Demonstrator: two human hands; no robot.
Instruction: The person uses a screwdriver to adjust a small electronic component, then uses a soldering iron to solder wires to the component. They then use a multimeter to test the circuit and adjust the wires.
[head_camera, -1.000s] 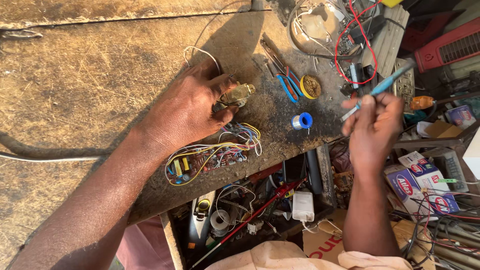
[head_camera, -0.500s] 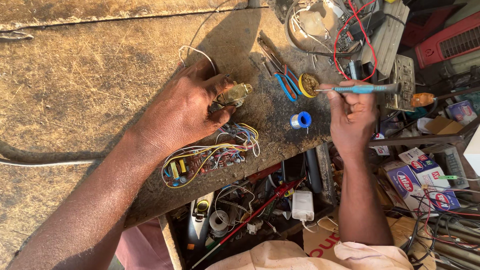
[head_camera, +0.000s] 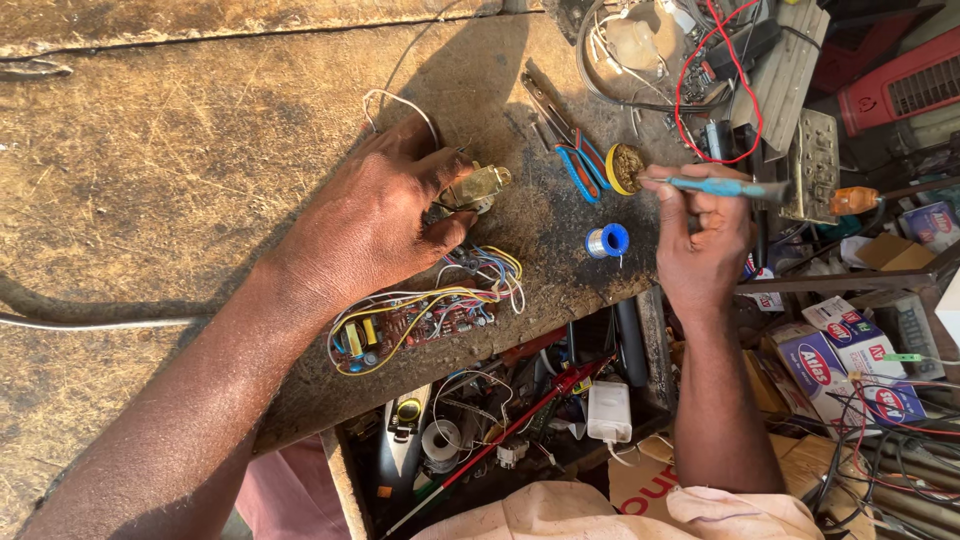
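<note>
Worn wooden surface (head_camera: 150, 200): left hand (head_camera: 375, 225) grips small metal component (head_camera: 475, 187), right hand (head_camera: 700, 240) holds soldering iron (head_camera: 725, 187) at flux tin (head_camera: 627, 167); tip-dressing underway, soldering the component seemingly follows.

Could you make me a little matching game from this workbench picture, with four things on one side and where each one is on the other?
Things:
1. soldering iron
2. small metal part
3. circuit board
4. solder spool

Places:
A. lying on the bench among coloured wires, just below the left hand
B. standing alone on the bench between the two hands
C. held in the right hand, tip at the round yellow-rimmed tin
D. pinched under the left hand's fingers

Pairs: 1-C, 2-D, 3-A, 4-B
</note>
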